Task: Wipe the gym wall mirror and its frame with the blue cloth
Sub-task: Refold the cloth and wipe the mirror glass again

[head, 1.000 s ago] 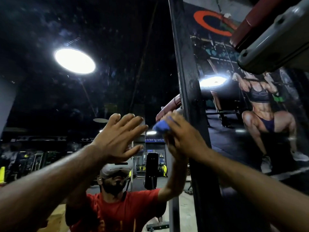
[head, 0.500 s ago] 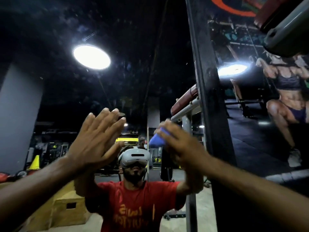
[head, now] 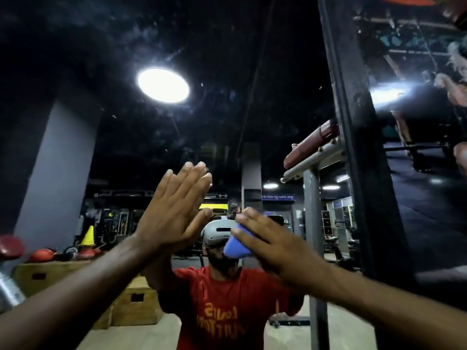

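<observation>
The person stands close to the wall mirror (head: 227, 59), arms raised to its glass. The left hand (head: 174, 210) lies flat on the glass with its fingers (head: 192, 175) straight and together, grasping nothing; it likely serves as a brace so the body can lean in while the other arm works. The right hand (head: 270, 241) has its fingers bent over the blue cloth (head: 236, 247), grasping it in a wad and pressing it to the glass, with a fold poking out below the index finger; the thumb is hidden. Bunching the cloth probably gives a firm pad for rubbing. The cloth sits on the glass in front of the reflected headset, well left of the dark frame (head: 353, 147), which nothing touches. Smears show on the upper glass around the reflected ceiling light (head: 163, 85), so that height appears to need wiping yet.
</observation>
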The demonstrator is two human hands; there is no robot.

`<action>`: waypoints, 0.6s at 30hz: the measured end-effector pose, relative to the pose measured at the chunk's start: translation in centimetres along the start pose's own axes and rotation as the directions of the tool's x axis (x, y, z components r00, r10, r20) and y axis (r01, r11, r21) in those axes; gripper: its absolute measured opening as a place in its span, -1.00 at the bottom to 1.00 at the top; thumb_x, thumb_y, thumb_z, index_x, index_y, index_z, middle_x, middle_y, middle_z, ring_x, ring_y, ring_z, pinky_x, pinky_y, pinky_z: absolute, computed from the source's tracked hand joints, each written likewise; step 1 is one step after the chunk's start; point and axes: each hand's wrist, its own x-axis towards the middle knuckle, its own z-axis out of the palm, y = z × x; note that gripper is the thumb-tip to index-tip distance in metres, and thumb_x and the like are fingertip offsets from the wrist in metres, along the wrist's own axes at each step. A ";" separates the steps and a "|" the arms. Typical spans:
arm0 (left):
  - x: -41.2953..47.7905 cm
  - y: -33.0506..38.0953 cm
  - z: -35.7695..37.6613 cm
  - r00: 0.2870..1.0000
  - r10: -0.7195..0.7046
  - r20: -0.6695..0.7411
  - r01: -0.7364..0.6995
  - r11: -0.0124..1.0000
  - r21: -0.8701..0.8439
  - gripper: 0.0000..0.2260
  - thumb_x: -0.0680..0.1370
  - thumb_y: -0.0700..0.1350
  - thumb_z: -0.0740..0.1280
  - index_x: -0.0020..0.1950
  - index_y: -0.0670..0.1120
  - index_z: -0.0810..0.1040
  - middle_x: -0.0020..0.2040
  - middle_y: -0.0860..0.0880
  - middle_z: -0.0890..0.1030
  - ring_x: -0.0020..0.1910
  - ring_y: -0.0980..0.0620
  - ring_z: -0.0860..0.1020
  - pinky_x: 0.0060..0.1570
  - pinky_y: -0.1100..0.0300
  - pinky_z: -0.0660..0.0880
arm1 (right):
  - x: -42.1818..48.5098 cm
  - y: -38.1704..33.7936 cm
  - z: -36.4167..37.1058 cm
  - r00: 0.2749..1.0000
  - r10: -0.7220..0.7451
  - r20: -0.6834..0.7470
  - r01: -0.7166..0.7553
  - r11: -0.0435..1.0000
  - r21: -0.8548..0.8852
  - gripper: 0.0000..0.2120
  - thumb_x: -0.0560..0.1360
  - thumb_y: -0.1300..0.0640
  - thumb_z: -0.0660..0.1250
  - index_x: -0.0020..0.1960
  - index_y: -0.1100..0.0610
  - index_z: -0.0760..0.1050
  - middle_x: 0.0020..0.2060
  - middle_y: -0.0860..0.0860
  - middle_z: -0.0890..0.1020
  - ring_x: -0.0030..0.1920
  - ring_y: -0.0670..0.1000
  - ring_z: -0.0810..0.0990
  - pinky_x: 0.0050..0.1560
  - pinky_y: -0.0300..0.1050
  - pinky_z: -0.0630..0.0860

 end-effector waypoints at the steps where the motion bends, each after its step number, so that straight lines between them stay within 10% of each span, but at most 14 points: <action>1: -0.6 -0.9 -0.3 1.000 -0.026 -0.003 0.026 1.000 0.015 -0.36 0.66 0.25 -0.06 0.66 -0.08 0.12 0.68 -0.06 0.04 0.66 -0.05 -0.04 0.59 -0.16 -0.03 | 1.1 1.2 -0.4 0.999 0.040 -0.022 -0.040 0.999 0.009 -0.44 0.54 0.24 0.30 0.53 0.16 0.32 0.51 0.20 0.34 0.54 0.20 0.26 0.41 0.18 0.42; 5: -3.9 -7.0 -1.7 0.993 -0.112 0.038 0.107 0.989 0.106 -0.35 0.66 0.29 -0.12 0.67 -0.02 0.07 0.68 -0.05 -0.01 0.66 -0.08 -0.05 0.56 -0.24 0.01 | 9.1 7.7 -2.9 0.787 0.565 -0.246 -0.543 0.825 0.158 -0.50 0.64 0.18 0.25 0.56 0.12 0.27 0.60 0.07 0.11 0.58 -0.05 0.03 0.55 0.03 0.20; 8: -5.6 -9.1 -2.2 0.992 -0.098 0.078 0.088 0.988 0.128 -0.37 0.65 0.26 -0.06 0.68 0.04 0.01 0.69 -0.02 -0.08 0.66 -0.06 -0.09 0.57 -0.25 -0.03 | 13.8 7.8 -1.8 0.615 0.699 -0.364 -0.648 0.712 0.273 -0.57 0.64 0.17 0.25 0.50 0.12 0.33 0.52 0.08 0.22 0.49 0.07 0.29 0.45 -0.14 0.29; 13: -5.9 -9.5 -1.9 0.997 -0.068 0.048 0.061 0.990 0.124 -0.38 0.65 0.25 -0.06 0.67 0.03 0.04 0.69 -0.02 -0.05 0.66 -0.05 -0.08 0.58 -0.21 -0.04 | 11.1 -4.3 3.1 0.963 0.234 -0.130 -0.219 0.968 0.120 -0.31 0.55 0.29 0.36 0.58 0.00 0.17 0.56 0.13 0.23 0.58 0.15 0.19 0.41 0.18 0.43; 18: -6.4 -12.0 -2.7 1.000 -0.016 0.015 0.016 0.999 0.043 -0.38 0.64 0.23 -0.02 0.67 0.02 0.06 0.68 0.00 -0.01 0.66 0.01 -0.06 0.59 -0.08 -0.03 | 11.1 -4.0 1.5 0.988 0.132 -0.076 -0.127 0.990 0.062 -0.51 0.56 0.23 0.31 0.48 0.03 0.40 0.48 0.16 0.40 0.50 0.17 0.34 0.41 0.07 0.42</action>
